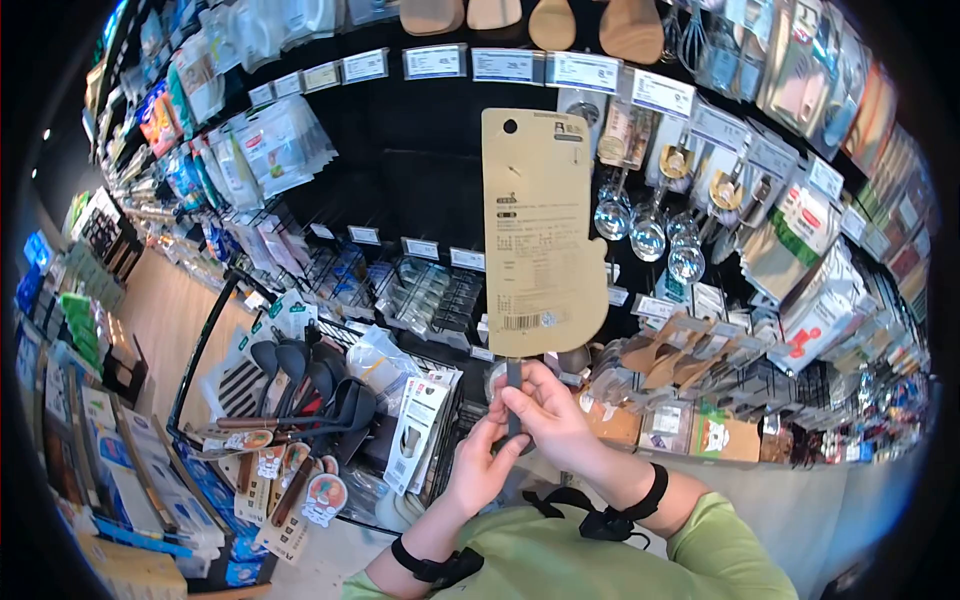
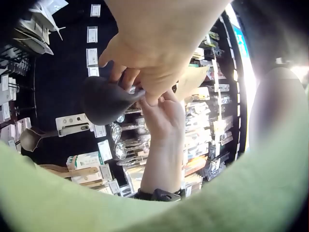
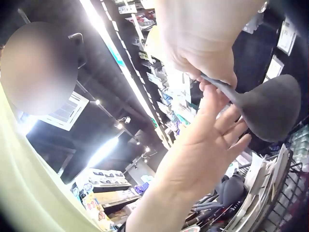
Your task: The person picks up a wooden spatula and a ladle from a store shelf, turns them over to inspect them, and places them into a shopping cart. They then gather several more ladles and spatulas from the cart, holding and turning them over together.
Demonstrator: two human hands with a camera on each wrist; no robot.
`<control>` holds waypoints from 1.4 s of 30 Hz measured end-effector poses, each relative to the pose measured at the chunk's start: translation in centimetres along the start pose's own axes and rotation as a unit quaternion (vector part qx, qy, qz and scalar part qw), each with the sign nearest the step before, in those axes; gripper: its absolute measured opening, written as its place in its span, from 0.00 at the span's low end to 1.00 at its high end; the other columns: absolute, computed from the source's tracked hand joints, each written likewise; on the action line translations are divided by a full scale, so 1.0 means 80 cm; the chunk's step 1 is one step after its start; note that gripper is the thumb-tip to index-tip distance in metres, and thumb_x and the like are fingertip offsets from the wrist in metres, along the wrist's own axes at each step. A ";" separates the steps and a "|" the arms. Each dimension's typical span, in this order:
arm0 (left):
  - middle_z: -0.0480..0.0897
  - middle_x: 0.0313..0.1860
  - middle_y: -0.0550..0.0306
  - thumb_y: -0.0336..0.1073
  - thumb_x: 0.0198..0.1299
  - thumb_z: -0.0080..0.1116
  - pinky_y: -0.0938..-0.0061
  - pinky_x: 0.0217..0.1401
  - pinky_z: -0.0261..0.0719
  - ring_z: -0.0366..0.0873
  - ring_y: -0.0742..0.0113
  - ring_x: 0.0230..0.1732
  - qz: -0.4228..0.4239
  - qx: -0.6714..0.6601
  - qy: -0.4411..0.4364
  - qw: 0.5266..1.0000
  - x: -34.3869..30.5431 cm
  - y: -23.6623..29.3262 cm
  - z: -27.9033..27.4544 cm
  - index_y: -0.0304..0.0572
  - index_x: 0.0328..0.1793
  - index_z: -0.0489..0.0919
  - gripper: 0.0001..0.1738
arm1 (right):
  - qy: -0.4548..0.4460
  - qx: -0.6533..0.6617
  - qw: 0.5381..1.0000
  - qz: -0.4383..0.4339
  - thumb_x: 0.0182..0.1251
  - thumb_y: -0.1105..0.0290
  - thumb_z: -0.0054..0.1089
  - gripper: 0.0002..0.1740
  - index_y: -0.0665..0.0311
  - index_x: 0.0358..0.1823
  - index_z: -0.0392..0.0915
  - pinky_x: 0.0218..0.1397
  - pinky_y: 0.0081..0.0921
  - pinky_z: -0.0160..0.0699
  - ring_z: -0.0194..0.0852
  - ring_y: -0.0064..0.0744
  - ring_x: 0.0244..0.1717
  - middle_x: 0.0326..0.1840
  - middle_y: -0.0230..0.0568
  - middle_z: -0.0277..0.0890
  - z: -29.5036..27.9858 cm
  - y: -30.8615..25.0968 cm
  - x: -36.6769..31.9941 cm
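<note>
A dark grey ladle is held in front of the body, its bowl plain in both wrist views and mostly hidden by the hands in the head view. My right hand pinches the handle just below a tan printed card that stands upright above it. Lower on the handle, my left hand holds the ladle between thumb and fingers. In the right wrist view the left hand's fingers reach out beside the neck of the ladle, close to the bowl.
A black wire basket at left holds several dark grey utensils and carded packages. Racks ahead carry hanging metal ladles, wooden spatulas and packaged goods. Price tags line the rails. A lower shelf stands at left.
</note>
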State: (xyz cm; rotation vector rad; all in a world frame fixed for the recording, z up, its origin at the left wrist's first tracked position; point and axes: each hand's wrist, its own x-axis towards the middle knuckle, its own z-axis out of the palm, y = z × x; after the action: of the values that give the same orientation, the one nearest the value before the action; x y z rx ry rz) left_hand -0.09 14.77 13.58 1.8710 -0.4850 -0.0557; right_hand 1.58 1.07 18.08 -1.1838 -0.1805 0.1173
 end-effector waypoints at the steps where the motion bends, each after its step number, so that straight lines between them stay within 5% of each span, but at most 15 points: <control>1: 0.79 0.46 0.45 0.34 0.57 0.58 0.70 0.49 0.75 0.80 0.59 0.47 0.000 0.002 -0.008 1.000 -0.001 0.001 -0.002 0.31 0.61 0.65 0.27 | 0.007 0.004 1.000 -0.002 0.69 0.71 0.48 0.12 0.67 0.50 0.64 0.45 0.17 0.71 0.70 0.20 0.41 0.39 0.35 0.71 0.003 -0.004 -0.001; 3: 0.81 0.43 0.46 0.31 0.60 0.54 0.73 0.49 0.74 0.79 0.64 0.47 -0.059 -0.169 -0.020 0.984 -0.004 0.011 -0.010 0.30 0.60 0.66 0.23 | -0.015 0.010 0.999 0.031 0.70 0.68 0.46 0.11 0.66 0.49 0.65 0.48 0.21 0.72 0.72 0.23 0.43 0.43 0.39 0.73 0.012 -0.018 -0.003; 7: 0.82 0.40 0.51 0.25 0.62 0.48 0.77 0.51 0.72 0.78 0.69 0.46 -0.051 -0.223 -0.077 0.970 -0.014 0.024 -0.033 0.29 0.59 0.67 0.19 | -0.087 -0.105 0.988 0.065 0.70 0.65 0.47 0.20 0.68 0.59 0.64 0.51 0.23 0.72 0.69 0.24 0.50 0.54 0.40 0.70 0.006 -0.045 -0.009; 9: 0.81 0.38 0.52 0.25 0.62 0.47 0.77 0.52 0.71 0.78 0.70 0.45 -0.060 -0.236 -0.067 0.968 -0.018 0.033 -0.043 0.30 0.58 0.68 0.18 | -0.074 -0.102 0.992 -0.014 0.67 0.60 0.52 0.28 0.69 0.62 0.61 0.59 0.31 0.66 0.64 0.28 0.57 0.62 0.42 0.63 0.007 -0.062 -0.011; 12: 0.81 0.35 0.53 0.27 0.62 0.48 0.79 0.50 0.69 0.76 0.73 0.41 -0.091 -0.253 -0.069 0.961 -0.023 0.042 -0.060 0.31 0.56 0.69 0.16 | -0.045 -0.018 0.995 -0.086 0.66 0.61 0.53 0.28 0.70 0.62 0.59 0.63 0.34 0.62 0.65 0.32 0.59 0.60 0.43 0.65 0.007 -0.068 -0.014; 14: 0.81 0.34 0.54 0.27 0.62 0.49 0.80 0.50 0.69 0.76 0.73 0.41 -0.090 -0.245 -0.069 0.963 -0.026 0.045 -0.067 0.31 0.56 0.70 0.16 | 0.016 0.091 0.991 -0.099 0.64 0.69 0.56 0.24 0.68 0.59 0.63 0.63 0.27 0.61 0.65 0.26 0.58 0.59 0.40 0.66 0.005 -0.068 -0.012; 24: 0.82 0.33 0.56 0.29 0.61 0.52 0.83 0.44 0.71 0.76 0.77 0.38 -0.138 -0.222 -0.072 0.963 -0.030 0.066 -0.083 0.29 0.54 0.72 0.16 | 0.040 0.124 0.988 -0.085 0.68 0.71 0.47 0.17 0.68 0.56 0.67 0.51 0.30 0.79 0.75 0.32 0.51 0.52 0.44 0.73 0.019 -0.085 -0.006; 42: 0.82 0.33 0.55 0.28 0.61 0.53 0.85 0.44 0.70 0.76 0.78 0.39 -0.155 -0.209 -0.096 0.961 -0.020 0.062 -0.083 0.31 0.54 0.72 0.16 | 0.039 0.169 0.981 -0.092 0.68 0.69 0.48 0.18 0.67 0.57 0.66 0.53 0.33 0.77 0.73 0.33 0.53 0.54 0.44 0.72 0.000 -0.068 0.008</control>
State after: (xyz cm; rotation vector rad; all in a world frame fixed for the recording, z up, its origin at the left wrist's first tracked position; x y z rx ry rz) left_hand -1.21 19.93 20.16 1.5120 -0.2788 -0.5146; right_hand 2.19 -0.83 23.19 -0.8267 -0.1928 -0.0599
